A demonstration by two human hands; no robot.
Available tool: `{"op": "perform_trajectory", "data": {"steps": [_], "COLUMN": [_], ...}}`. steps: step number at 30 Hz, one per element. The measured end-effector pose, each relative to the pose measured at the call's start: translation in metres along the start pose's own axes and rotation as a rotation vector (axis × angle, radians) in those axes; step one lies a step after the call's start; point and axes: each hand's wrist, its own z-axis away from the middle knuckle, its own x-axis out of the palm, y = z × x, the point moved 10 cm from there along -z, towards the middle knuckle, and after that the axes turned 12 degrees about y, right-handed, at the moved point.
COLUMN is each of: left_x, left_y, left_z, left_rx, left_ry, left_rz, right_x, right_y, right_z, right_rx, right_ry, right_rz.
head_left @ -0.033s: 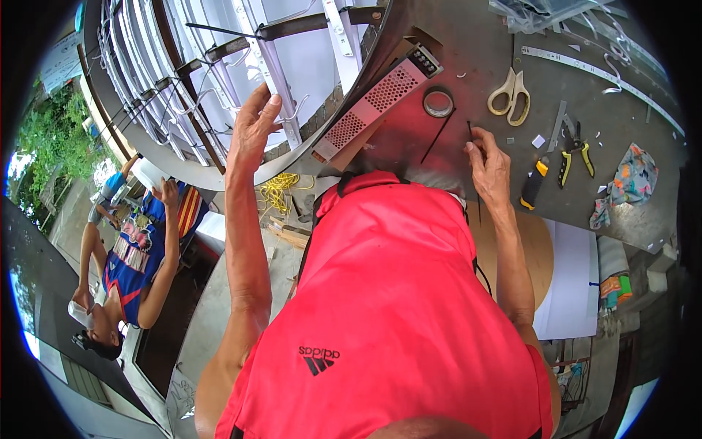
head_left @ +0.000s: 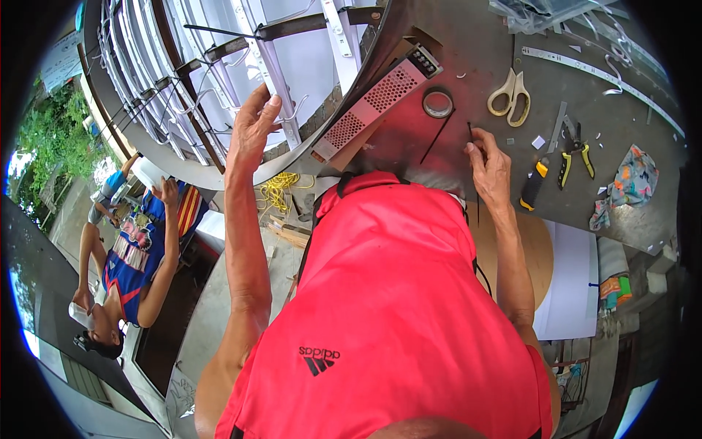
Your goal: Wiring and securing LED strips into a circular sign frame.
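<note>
My left hand point(head_left: 251, 132) reaches up to the round frame point(head_left: 292, 155), its fingers apart and touching a white LED strip bar point(head_left: 265, 64) inside. Several such bars with thin white wires run across the frame. A black cable tie point(head_left: 223, 31) sticks out where one bar crosses a dark curved metal rib point(head_left: 292, 25). Between thumb and forefinger, my right hand point(head_left: 490, 164) pinches another thin black cable tie point(head_left: 478, 208), which hangs down past the wrist. Left of this hand, a loose black strip point(head_left: 437, 137) lies beside a roll of black tape point(head_left: 438, 103).
A perforated metal power supply point(head_left: 376, 102) lies against the frame. Scissors point(head_left: 510, 97), a yellow-black cutter knife point(head_left: 534, 184), pliers point(head_left: 576, 157), a patterned cloth point(head_left: 634, 175) and an LED strip point(head_left: 603, 74) are on the dark table. At left, another person point(head_left: 139, 252) holds a white cup point(head_left: 80, 314).
</note>
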Motion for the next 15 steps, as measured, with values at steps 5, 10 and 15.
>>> {"op": "perform_trajectory", "data": {"steps": [5,10,15], "left_x": [-0.002,0.009,0.009], "left_y": [-0.017,-0.013,-0.016], "left_z": [-0.011,-0.006,-0.008], "left_rx": [0.017,-0.059,-0.039], "left_ry": [-0.044,-0.094,-0.123], "left_rz": [0.016,0.156,0.172], "right_x": [-0.003,-0.003,-0.006], "right_y": [-0.004,-0.004,-0.004], "right_z": [-0.006,-0.008,-0.007], "right_rx": [-0.031,0.050,0.048], "right_ry": [-0.028,-0.075,-0.068], "right_rz": [-0.058,-0.075,-0.059]}}
